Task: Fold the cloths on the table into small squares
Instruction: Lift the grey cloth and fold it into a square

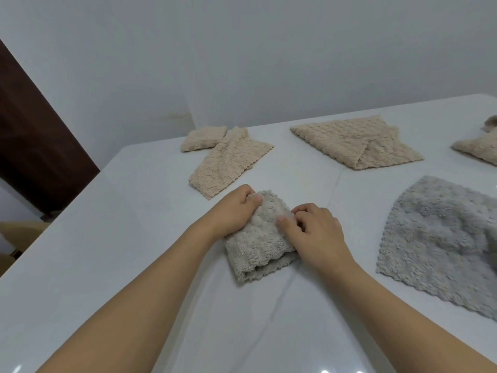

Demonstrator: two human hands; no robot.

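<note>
Grey-beige fleece cloth [259,238] lies folded near the middle of the white table [129,211], layered edges showing at its near side. Left hand [232,212] pinches its far left corner; right hand [314,230] pinches its right edge, fingers curled. Judged: final fold nearly complete. One small beige square [203,138] looks done. Left to fold: beige strip [228,164], partly folded beige cloth [355,142], open grey cloth [441,238], another beige cloth [478,148] at the right edge.

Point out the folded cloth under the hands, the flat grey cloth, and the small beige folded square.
folded cloth [259,254], head view, near layered end.
flat grey cloth [435,238], head view, middle.
small beige folded square [203,138], head view, centre.
</note>
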